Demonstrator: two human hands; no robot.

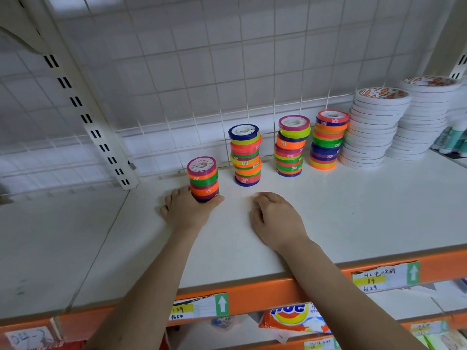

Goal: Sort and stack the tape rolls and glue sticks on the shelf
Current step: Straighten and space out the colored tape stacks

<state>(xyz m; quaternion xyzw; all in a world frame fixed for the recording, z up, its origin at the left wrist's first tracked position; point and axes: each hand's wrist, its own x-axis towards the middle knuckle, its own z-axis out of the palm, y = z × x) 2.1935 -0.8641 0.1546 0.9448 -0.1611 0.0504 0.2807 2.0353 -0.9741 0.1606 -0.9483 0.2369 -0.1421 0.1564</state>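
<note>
Tape rolls (203, 178): my left hand (185, 209) grips the short stack's base toward the shelf (353, 210) back edge; my right hand (275, 218) rests loosely curled, holding nothing; next, I judge, slide it level with the row

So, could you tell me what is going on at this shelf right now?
A person is sorting tape on the white shelf. Their left hand grips the bottom of a short stack of coloured tape rolls, while the right hand rests on the shelf, holding nothing. Three taller coloured stacks stand in a row behind, with two stacks of white tape to their right.
</note>
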